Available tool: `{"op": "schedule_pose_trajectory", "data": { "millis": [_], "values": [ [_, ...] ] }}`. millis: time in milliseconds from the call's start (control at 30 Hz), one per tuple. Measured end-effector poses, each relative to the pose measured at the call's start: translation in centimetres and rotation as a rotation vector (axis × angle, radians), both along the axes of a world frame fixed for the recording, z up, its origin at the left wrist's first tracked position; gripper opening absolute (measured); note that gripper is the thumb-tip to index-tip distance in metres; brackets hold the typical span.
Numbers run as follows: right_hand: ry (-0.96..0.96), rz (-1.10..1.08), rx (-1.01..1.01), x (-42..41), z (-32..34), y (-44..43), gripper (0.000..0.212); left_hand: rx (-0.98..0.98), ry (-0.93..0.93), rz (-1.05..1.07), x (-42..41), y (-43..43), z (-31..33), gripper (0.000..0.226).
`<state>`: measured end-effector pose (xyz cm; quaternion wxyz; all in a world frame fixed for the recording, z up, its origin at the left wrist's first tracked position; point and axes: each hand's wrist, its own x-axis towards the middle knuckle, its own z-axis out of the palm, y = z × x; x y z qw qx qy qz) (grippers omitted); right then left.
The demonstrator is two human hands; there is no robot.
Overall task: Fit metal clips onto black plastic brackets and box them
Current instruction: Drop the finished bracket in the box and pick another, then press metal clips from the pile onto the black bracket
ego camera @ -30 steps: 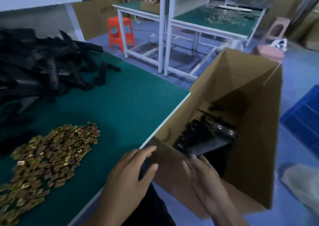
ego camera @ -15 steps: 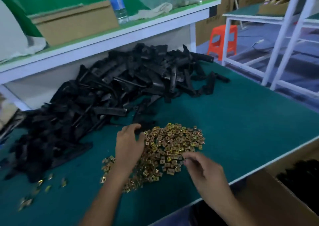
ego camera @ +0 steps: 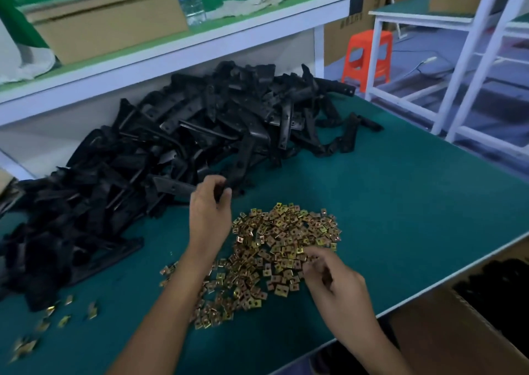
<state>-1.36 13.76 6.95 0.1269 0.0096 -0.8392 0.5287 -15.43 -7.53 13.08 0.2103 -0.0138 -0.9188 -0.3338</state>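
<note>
Pinching one black plastic bracket (ego camera: pixel 221 191) at its near end, between the thumb and the curled fingers of the left hand (ego camera: pixel 210 211). Taking it from the near edge of the big pile of brackets (ego camera: pixel 200 134), just beyond these fingers and spreading away to their left.

Reaching with the right hand (ego camera: pixel 335 286) into the heap of brass-coloured metal clips (ego camera: pixel 274 248), with the fingertips (ego camera: pixel 310 256) bent narrow and touching the clips at the near right side of the heap. Not being able to tell if a clip is already sitting between thumb and forefinger, because of the blur there.

Seeing a few stray clips (ego camera: pixel 57 317) on the green table mat (ego camera: pixel 400 203), well apart to the left of the left wrist. Seeing also the open cardboard box (ego camera: pixel 463 346) with dark pieces inside, to the right of the right hand and below the table edge.

Judging the bracket as light and stiff, but probably hooking on its neighbours, so lifting it clear rather than dragging, and gripping near the end where the clip is going. Judging the clip as tiny, thin, springy and probably slippery, so pinching it by the flat faces with the fingertips only, with the open mouth pointing away from the fingers.
</note>
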Motion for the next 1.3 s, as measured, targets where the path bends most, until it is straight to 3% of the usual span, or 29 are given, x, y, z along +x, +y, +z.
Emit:
{"op": "schedule_pose_trajectory", "data": {
  "millis": [133,200,267,333,433,500,600,733,800,867,1133,1300],
  "values": [
    [-0.032,-0.047,-0.121,0.1,-0.2,0.1,0.076,-0.103,0.276,-0.125,3.5,-0.8,2.7,0.042],
    [-0.012,-0.052,-0.169,0.3,0.0,-0.1,0.098,-0.152,0.31,-0.201,5.8,-0.6,3.4,0.035],
    [0.043,-0.065,-0.043,0.5,0.0,-0.3,0.107,-0.232,0.361,-0.343,8.5,0.5,3.1,0.025],
    [0.118,-0.087,0.149,0.5,-0.3,-0.5,0.094,-0.27,0.432,-0.509,11.1,1.9,2.1,0.025],
    [0.18,-0.167,0.22,0.5,-0.4,-0.5,0.051,-0.226,0.422,-0.652,13.1,2.4,0.5,0.023],
    [0.247,-0.17,0.31,0.5,-0.7,-0.5,0.038,-0.163,0.267,-0.529,12.2,1.0,-0.2,0.039],
    [0.166,-0.131,0.206,0.6,-0.9,-0.7,0.02,-0.1,-0.068,-0.157,8.9,-1.7,-1.1,0.022],
    [0.01,-0.115,0.105,0.5,-1.5,-0.7,0.032,-0.258,-0.291,-0.06,5.5,-3.3,-3.3,0.024],
    [0.035,-0.101,0.12,0.5,-1.4,-0.9,0.025,-0.259,-0.368,-0.087,4.8,-3.4,-3.7,0.026],
    [0.069,-0.085,0.148,0.4,-1.3,-0.8,0.041,-0.214,-0.418,-0.136,4.7,-3.4,-3.6,0.024],
    [0.093,-0.053,0.27,0.5,-0.9,-1.0,0.051,-0.145,-0.514,-0.164,5.3,-2.7,-3.5,0.008],
    [0.088,-0.056,0.299,0.5,-0.9,-1.0,0.04,0.005,-0.415,-0.082,5.3,-2.9,-3.1,0.011]
  ]
}}
